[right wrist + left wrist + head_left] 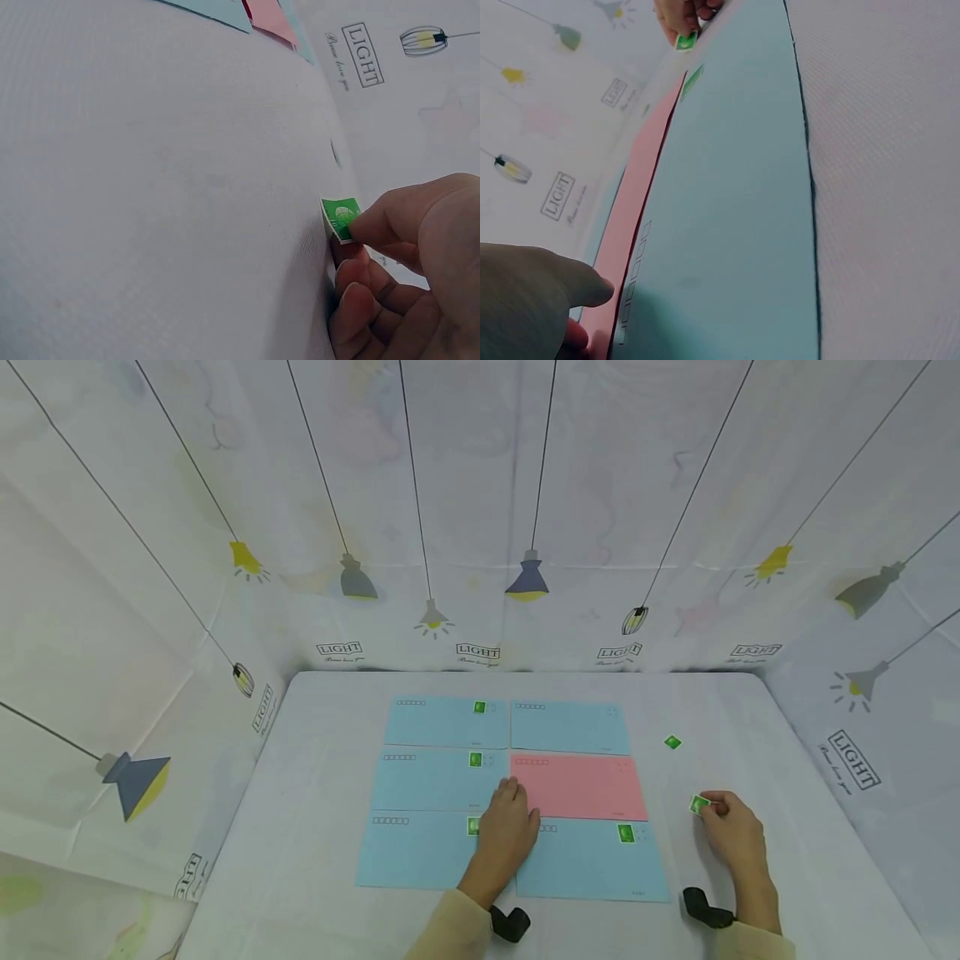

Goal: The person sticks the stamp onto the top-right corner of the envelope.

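Note:
My right hand (735, 833) pinches a green postage stamp (699, 804) between thumb and finger, close over the white table to the right of the envelopes. The right wrist view shows this stamp (341, 217) tilted up from the cloth. With fingers extended, my left hand (508, 831) rests at the left edge of the pink envelope (581, 787). That hand partly covers the lower left blue envelope (416, 852) and the lower right blue envelope (592, 868). Another green stamp (672, 742) lies loose on the table, beyond the held one.
Envelopes lie in two columns, with an upper right blue envelope (570, 728), an upper left one (435, 722) and a middle left one (427, 781). Green stamps sit on the left column and the lower right envelope. A lamp-printed white curtain (480, 485) surrounds the table (315, 793).

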Available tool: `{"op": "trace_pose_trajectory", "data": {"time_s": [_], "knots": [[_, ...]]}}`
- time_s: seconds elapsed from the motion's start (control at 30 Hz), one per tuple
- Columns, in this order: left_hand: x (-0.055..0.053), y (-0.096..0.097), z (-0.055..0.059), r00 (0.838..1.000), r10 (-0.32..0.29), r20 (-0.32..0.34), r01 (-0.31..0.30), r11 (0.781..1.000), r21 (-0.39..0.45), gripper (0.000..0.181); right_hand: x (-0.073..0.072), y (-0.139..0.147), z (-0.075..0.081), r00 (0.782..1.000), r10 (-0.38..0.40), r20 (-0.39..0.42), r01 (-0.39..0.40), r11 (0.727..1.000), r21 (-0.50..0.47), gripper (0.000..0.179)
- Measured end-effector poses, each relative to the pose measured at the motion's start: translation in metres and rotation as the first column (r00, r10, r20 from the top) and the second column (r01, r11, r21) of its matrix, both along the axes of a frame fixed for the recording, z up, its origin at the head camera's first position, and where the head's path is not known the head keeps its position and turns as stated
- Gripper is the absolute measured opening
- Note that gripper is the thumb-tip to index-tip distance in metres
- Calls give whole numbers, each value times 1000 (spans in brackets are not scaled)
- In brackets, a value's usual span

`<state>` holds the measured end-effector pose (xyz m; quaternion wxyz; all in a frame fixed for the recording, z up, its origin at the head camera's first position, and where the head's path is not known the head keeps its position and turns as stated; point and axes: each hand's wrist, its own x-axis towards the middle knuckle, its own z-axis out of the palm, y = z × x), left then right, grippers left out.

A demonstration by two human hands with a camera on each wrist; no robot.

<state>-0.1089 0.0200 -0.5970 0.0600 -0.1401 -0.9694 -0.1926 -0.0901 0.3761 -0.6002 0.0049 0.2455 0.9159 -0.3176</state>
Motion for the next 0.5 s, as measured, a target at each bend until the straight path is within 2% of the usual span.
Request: {"op": "trace_pose_trajectory", "data": {"time_s": [0.23, 0.5], "knots": [[0, -1, -2, 999, -2, -41, 0, 1000, -26, 46, 0, 2, -5, 999, -22, -40, 22, 1000, 9, 37], [-1, -2, -3, 1000, -9, -20, 8, 1000, -25, 45, 1, 2, -4, 997, -41, -72, 41, 999, 10, 30]]}}
